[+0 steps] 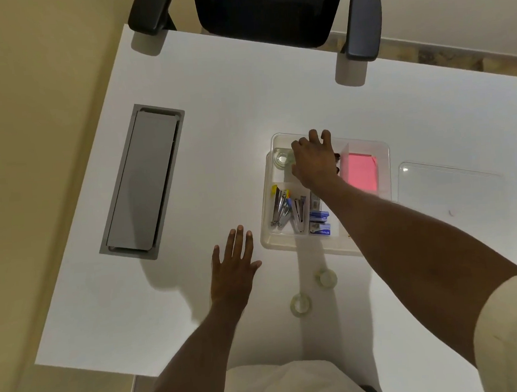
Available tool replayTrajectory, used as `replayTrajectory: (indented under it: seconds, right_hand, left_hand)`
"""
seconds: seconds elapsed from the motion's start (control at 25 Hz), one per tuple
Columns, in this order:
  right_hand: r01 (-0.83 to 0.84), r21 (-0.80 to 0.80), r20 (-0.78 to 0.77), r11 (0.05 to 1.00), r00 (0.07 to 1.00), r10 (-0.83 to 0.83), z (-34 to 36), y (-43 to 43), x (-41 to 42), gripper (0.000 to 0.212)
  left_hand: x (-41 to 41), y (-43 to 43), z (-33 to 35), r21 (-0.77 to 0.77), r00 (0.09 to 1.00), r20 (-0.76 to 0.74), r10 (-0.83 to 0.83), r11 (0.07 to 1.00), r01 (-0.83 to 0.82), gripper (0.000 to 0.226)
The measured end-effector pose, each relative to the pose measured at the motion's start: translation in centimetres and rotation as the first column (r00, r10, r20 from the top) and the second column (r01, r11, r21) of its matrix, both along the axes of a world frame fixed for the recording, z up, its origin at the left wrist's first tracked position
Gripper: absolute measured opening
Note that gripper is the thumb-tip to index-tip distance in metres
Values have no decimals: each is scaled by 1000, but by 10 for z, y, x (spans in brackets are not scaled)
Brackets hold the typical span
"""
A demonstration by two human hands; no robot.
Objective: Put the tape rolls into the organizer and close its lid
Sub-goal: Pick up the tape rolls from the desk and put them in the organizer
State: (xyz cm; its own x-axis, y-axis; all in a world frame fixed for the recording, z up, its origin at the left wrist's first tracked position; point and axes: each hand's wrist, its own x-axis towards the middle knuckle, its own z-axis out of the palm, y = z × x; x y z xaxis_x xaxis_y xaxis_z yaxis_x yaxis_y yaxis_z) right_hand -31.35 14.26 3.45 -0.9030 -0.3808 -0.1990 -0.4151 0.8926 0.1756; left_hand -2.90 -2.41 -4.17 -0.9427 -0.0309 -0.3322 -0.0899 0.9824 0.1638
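Two tape rolls are lying before the organizer. Right hand is reaching inside, fingers spread; left hand is resting flat, empty.

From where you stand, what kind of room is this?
Probably an office: a white desk with a grey cable hatch, a black mesh office chair opposite, and staplers in a clear organizer.

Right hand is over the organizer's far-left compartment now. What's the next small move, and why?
Probably draw the right hand back toward the nearer of the two clear tape rolls on the white table and pick it up. One clear roll already sits in the translucent plastic organizer, two remain outside, and the clear lid lies off to the right.
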Motion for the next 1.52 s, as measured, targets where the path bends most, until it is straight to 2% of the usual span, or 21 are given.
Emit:
replayTrajectory:
  seconds: [0.2,0.36,0.56,0.76,1.0,1.32,1.52]
  right_hand:
    - [4,-11,-30,1000,1000,-4,3,4,6,34]
    - [7,-100,-87,995,996,-15,14,11,28,31]
    - [-19,-223,-121,975,993,-8,27,23,86,27]
    - [-103,-259,-161,960,985,62,25,49,166,19]
    - [-46,-282,-23,958,999,41,9,92,235,23]
    - [183,-242,279,953,954,-112,-12,131,276,64]
    - [212,-241,304,947,943,-134,-18,125,281,61]
  left_hand:
    - [-1,1,2,-10,1000,17,3,1000,-3,75]
    - [-2,4,5,-10,1000,19,12,1000,-12,77]
    - [-4,9,17,14,997,70,35,999,-36,75]
    - [-8,11,22,60,990,134,44,997,-52,77]
    - [-6,6,24,81,987,160,27,996,-41,80]
    - [-7,4,24,85,982,188,18,996,-35,81]
    - [-8,5,26,71,979,205,13,997,-28,81]
